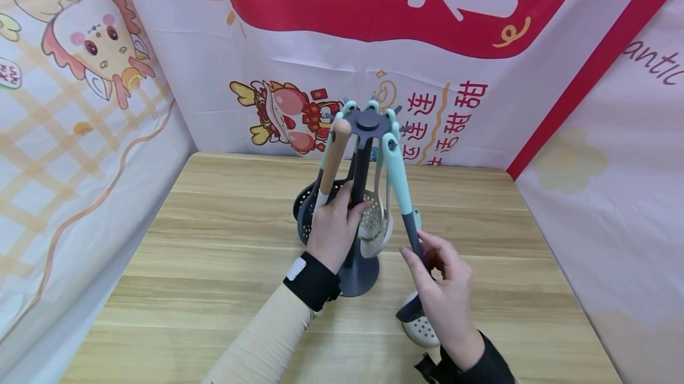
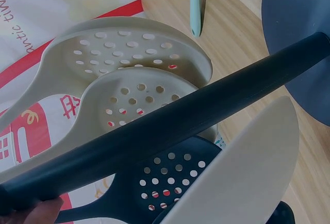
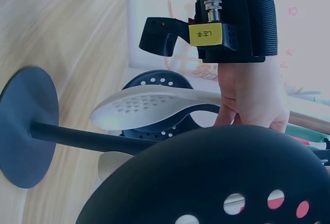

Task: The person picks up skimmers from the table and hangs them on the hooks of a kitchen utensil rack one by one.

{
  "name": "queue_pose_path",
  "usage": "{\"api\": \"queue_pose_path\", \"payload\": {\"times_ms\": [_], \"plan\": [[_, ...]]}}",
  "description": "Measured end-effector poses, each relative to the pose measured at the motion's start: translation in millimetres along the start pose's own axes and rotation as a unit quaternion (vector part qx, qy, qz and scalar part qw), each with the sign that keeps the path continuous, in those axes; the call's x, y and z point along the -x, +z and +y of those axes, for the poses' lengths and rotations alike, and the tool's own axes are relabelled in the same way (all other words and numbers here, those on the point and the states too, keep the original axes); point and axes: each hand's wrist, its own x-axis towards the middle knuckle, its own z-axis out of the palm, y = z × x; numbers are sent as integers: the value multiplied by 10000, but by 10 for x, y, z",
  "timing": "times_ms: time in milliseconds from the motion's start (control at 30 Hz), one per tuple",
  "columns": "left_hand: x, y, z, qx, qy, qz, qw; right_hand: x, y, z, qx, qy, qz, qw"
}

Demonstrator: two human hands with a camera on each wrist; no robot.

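A dark utensil stand (image 1: 359,280) has a hook ring at its top, with several utensils around it. My left hand (image 1: 333,227) grips the stand's pole (image 2: 154,123), the thumb across its front. Against that hand lies a white slotted spoon (image 3: 139,105) with a wooden handle (image 1: 336,149). My right hand (image 1: 446,289) pinches the dark shaft of a skimmer (image 3: 206,167) with a teal handle (image 1: 397,170). The handle's top end is at a hook; I cannot tell whether it hangs there. The skimmer's head tilts down toward me, seen nearly edge-on from above.
A pale slotted utensil (image 1: 422,332) with a teal handle (image 2: 195,17) lies on the wooden table right of the stand. Pale slotted ladles (image 2: 129,46) and dark slotted ones (image 1: 304,212) hang around the pole. Printed cloth (image 1: 214,117) walls the back and sides.
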Motion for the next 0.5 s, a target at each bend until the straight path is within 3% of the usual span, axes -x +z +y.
{"api": "queue_pose_path", "payload": {"times_ms": [500], "plan": [[-5,14,-30,-3,-9,11,10000,-4,138,92,-136,29,1,9999]]}}
